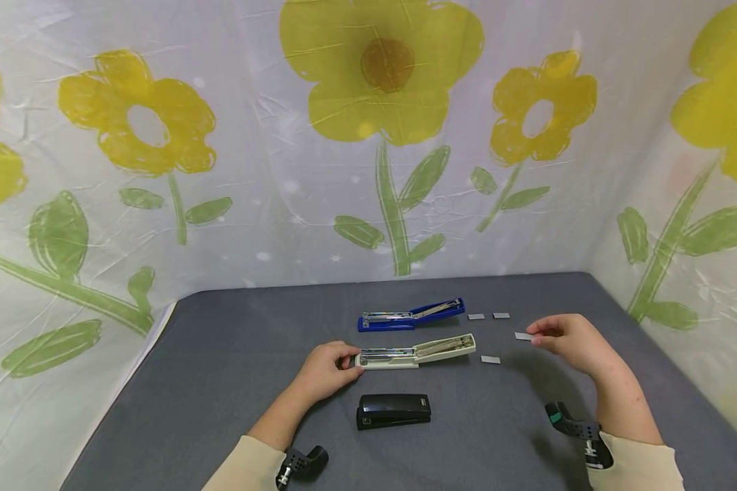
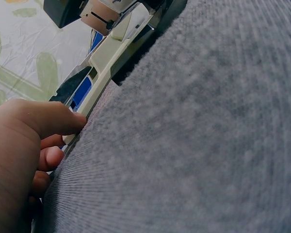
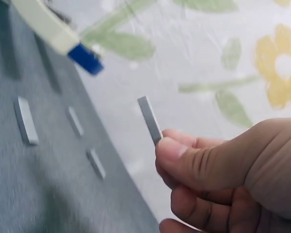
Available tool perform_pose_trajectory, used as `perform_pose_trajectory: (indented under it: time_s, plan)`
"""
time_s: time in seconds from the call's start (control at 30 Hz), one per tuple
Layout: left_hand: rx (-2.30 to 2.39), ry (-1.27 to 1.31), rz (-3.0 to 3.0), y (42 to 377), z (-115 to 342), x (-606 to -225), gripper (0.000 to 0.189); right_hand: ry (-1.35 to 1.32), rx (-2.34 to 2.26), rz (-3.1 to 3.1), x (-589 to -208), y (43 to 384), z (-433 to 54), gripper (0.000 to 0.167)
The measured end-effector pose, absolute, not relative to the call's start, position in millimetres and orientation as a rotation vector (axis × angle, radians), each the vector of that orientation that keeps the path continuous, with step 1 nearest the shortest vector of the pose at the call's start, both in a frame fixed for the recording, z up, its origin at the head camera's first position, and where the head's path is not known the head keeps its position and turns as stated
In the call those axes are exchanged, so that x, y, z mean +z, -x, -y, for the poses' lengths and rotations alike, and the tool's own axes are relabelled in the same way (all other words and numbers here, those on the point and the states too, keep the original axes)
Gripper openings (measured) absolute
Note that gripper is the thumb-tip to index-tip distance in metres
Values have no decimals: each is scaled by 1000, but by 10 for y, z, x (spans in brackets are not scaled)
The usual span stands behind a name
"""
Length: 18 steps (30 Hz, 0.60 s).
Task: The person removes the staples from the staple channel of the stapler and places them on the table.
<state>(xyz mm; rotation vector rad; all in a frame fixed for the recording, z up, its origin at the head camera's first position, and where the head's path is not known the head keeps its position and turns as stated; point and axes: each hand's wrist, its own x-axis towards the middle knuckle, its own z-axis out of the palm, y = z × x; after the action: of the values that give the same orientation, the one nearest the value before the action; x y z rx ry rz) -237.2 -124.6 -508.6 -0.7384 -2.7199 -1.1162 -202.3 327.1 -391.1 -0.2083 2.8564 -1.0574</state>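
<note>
Between thumb and fingers, my right hand (image 1: 568, 341) pinches one end of a silvery strip of staples (image 3: 150, 119), raised above the table. My left hand (image 1: 328, 372) grips the near left end of a cream stapler (image 1: 393, 364), its thumb low on the base in the left wrist view. That stapler lies swung open, the top tilted up to the right and the metal insides showing. Behind it a blue stapler (image 1: 385, 326) also lies opened out. A black stapler (image 1: 394, 411), closed, sits in front.
Three more staple strips lie on the grey cloth: one strip (image 1: 490, 359) right of the cream stapler, another strip (image 1: 475, 316) beside the blue one, a third strip (image 1: 501, 316) further right. A curtain (image 1: 270, 225) with printed flowers stands behind the table (image 1: 221, 382).
</note>
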Motion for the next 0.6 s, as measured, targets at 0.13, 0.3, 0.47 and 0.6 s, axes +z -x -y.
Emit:
perform_pose_trajectory:
  time_s: [0.13, 0.3, 0.47, 0.6]
  plan:
    - [-1123, 732, 2722, 2376, 1242, -5083, 26, 144, -1012, -2848, -3971, 2057, -3397, 21]
    - [-1122, 720, 2732, 2378, 1244, -5084, 26, 130, -994, -2837, -4144, 2123, -3486, 17]
    - [-1110, 716, 2737, 2376, 1245, -5084, 26, 135, -1018, -2805, -4328, 2176, -3486, 13]
    - [-1112, 713, 2740, 2372, 1245, -5085, 26, 161, -1016, -2799, -4425, 2201, -3449, 11]
